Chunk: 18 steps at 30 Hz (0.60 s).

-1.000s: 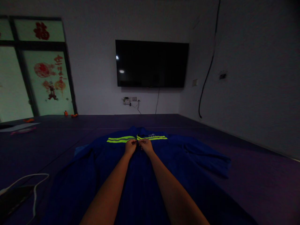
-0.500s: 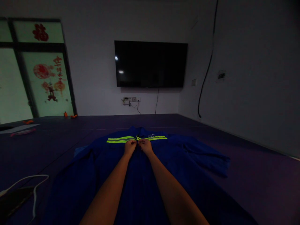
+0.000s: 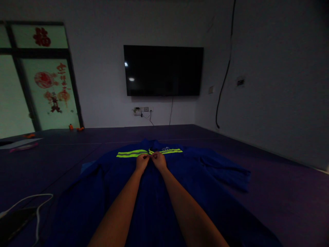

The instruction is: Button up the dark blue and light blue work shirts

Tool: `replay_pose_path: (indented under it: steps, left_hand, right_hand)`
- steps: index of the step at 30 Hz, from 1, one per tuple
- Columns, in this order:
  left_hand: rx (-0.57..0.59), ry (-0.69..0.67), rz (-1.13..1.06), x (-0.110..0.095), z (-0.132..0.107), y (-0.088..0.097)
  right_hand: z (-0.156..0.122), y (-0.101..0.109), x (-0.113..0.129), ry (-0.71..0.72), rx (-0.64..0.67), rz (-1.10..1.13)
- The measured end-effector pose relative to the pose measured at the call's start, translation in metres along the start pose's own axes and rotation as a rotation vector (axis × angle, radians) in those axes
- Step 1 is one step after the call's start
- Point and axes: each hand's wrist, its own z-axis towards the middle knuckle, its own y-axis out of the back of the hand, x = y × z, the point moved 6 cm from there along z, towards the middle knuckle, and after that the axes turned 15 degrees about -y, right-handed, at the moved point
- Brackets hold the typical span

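A blue work jacket [image 3: 185, 171] lies spread out in front of me, collar away from me, with a yellow-green reflective stripe [image 3: 130, 154] across its chest. My left hand [image 3: 143, 161] pinches the jacket's front edge just below the stripe. Close beside it, nearly touching, my right hand [image 3: 158, 160] grips the other front edge, fingers closed. Whether a button or other fastener is between the fingertips is too dark and small to make out. One sleeve [image 3: 228, 171] stretches out to the right.
The jacket rests on a dark purple surface [image 3: 84, 137]. At the lower left, a white cable [image 3: 38, 195] curls beside a dark flat object [image 3: 16, 223]. A pink item [image 3: 24, 147] and small orange objects [image 3: 80, 129] lie farther back. A television [image 3: 164, 71] hangs on the far wall.
The view has shifted very slightly. Both hands stay at the jacket's front opening with almost the same grip.
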Motion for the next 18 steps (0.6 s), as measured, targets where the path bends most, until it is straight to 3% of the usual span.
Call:
replay_pose_path:
  steps: [12,18]
  left_hand:
    - [-0.036,0.031,-0.035,0.0038,-0.0007,0.0017]
    - [-0.051,0.04,-0.066,0.0036,-0.0011,0.0017]
  right_hand:
    - [0.0005,-0.0025,-0.003,-0.042,0.055,-0.008]
    - [0.0017,-0.0003,-0.0027,-0.033,0.005,-0.006]
